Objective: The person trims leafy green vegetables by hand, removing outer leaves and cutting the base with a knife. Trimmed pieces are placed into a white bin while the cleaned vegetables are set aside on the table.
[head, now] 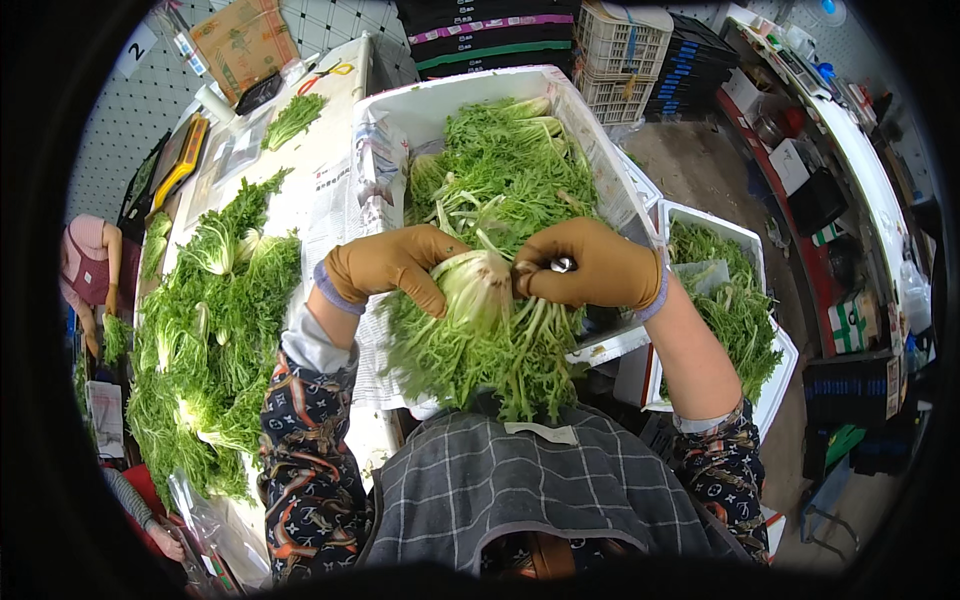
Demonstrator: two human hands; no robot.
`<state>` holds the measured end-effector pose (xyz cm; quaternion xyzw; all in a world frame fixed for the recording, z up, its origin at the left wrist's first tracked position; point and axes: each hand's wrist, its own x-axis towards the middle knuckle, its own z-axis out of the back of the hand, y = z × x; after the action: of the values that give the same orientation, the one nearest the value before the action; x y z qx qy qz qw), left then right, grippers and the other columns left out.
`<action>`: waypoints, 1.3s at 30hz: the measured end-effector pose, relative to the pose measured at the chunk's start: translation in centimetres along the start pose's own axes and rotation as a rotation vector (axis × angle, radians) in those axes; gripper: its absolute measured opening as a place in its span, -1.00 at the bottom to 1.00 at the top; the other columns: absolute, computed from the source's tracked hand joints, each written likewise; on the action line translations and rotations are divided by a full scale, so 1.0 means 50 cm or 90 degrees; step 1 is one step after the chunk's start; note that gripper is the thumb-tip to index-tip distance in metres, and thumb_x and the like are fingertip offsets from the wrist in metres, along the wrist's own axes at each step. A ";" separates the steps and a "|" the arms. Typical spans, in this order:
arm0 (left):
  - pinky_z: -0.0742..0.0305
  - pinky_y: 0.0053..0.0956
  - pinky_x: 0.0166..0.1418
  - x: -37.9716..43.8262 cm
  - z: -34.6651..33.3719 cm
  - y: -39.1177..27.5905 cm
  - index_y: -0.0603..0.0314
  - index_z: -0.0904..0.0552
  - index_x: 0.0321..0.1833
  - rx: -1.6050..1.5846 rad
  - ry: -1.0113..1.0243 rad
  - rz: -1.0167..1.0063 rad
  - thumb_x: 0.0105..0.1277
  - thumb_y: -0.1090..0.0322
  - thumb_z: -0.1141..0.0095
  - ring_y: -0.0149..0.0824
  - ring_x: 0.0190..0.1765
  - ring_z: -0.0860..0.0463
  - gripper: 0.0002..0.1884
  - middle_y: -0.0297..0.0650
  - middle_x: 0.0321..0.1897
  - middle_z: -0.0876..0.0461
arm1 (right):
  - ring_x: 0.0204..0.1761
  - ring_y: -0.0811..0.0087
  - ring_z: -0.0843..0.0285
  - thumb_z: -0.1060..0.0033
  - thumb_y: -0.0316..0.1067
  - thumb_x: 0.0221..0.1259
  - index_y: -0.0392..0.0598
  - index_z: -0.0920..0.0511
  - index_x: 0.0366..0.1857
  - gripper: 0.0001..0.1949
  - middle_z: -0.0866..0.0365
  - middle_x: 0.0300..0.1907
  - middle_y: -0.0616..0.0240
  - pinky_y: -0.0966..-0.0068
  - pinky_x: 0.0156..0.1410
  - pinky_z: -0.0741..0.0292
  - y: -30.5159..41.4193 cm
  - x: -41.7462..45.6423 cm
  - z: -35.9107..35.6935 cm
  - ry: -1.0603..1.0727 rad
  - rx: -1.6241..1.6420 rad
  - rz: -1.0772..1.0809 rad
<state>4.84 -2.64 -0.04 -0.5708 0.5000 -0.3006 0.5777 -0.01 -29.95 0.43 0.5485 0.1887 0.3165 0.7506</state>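
A head of curly endive [480, 281] hangs with its pale cut base turned up and its frilly leaves spreading down over my apron. My left hand [397, 262], in a brown glove, grips it from the left near the base. On its other side my right hand [589, 262], gloved the same way, is curled with the fingertips close against the base and outer stalks. A small shiny metal tool [562, 264] shows inside those curled fingers; most of it is hidden. Just beyond both hands, a white foam box [457, 88] lined with newspaper holds more endive [510, 165].
Endive heads [214, 337] cover much of the white table [330, 97] at left, with orange-handled scissors [324, 75] and a yellow-edged scale [180, 165] farther back. Foam boxes of leaves [720, 330] stand at right. Two other people [94, 255] appear at far left.
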 end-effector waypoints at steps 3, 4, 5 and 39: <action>-0.57 -0.25 0.19 -0.002 0.022 0.048 0.50 -0.59 0.18 -0.128 0.088 -0.122 0.01 0.48 -0.46 -0.12 0.10 -0.68 -0.40 0.05 0.08 -0.68 | -0.47 0.67 -0.53 -0.22 -0.28 0.22 -0.18 -0.68 -0.25 -0.81 -0.74 -0.34 0.34 0.64 -0.41 -0.45 -0.002 0.002 0.008 -0.024 0.123 -0.023; -0.57 -0.24 0.21 -0.004 0.025 0.050 0.50 -0.59 0.17 -0.160 0.072 -0.155 0.01 0.48 -0.46 -0.10 0.10 -0.68 -0.40 0.06 0.08 -0.68 | -0.52 0.69 -0.52 -0.22 -0.29 0.22 -0.18 -0.69 -0.24 -0.81 -0.76 -0.33 0.32 0.67 -0.50 -0.42 -0.011 -0.002 0.017 -0.054 0.138 -0.011; -0.56 -0.23 0.23 -0.014 0.023 0.050 0.50 -0.60 0.17 -0.188 0.050 -0.189 0.00 0.48 -0.46 -0.07 0.11 -0.68 -0.41 0.07 0.08 -0.68 | -0.66 0.68 -0.41 -0.19 -0.26 0.24 -0.17 -0.68 -0.24 -0.79 -0.77 -0.29 0.29 0.68 -0.62 -0.30 -0.004 -0.011 0.039 -0.053 0.136 -0.110; -0.32 -0.12 0.45 0.248 -0.086 0.073 0.06 -0.44 0.40 0.937 -0.388 -0.185 0.22 0.13 -0.30 0.07 0.35 -0.46 -0.34 -0.09 0.30 -0.53 | -0.16 0.26 -0.67 -0.30 -0.01 0.25 -0.17 -0.61 0.09 -0.52 -0.73 -0.16 0.12 0.42 0.03 -0.51 -0.236 -0.094 0.046 -0.590 -0.122 -0.270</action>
<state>4.03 -14.98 -5.79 -0.1604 -0.0843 -0.4558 0.8714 1.18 -37.14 -10.24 0.5098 -0.0861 -0.1033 0.8497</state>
